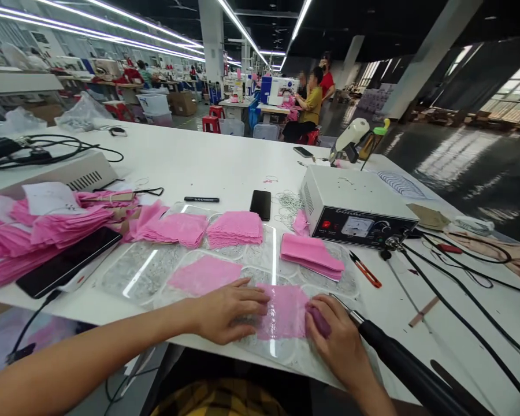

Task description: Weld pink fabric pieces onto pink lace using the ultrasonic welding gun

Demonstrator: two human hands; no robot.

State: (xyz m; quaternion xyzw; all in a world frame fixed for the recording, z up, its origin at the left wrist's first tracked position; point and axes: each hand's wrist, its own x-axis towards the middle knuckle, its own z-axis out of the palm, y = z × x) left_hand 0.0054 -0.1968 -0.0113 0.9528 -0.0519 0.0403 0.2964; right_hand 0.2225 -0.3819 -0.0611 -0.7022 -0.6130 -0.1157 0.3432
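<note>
My left hand (229, 312) lies flat with fingers stretched out, its fingertips on the left edge of a pink fabric piece (286, 312). That piece lies on a clear plastic sheet with rounded outlines (143, 271). My right hand (340, 341) is curled at the piece's right edge, closed around a small purple object (319, 322) whose kind I cannot make out. Beside this hand is a black-handled tool with a metal tip (385, 341); whether the fingers grip it too is unclear. Another pink piece (205, 274) lies just beyond my left hand.
Pink fabric stacks (235, 228) and a folded pink stack (311, 255) sit farther back. A control box with a meter (359, 202), orange thread snips (364, 270) and cables occupy the right. Phones (260, 204), a black pen (201, 199) and bundled pink fabric (60, 225) are around. People sit at machines beyond.
</note>
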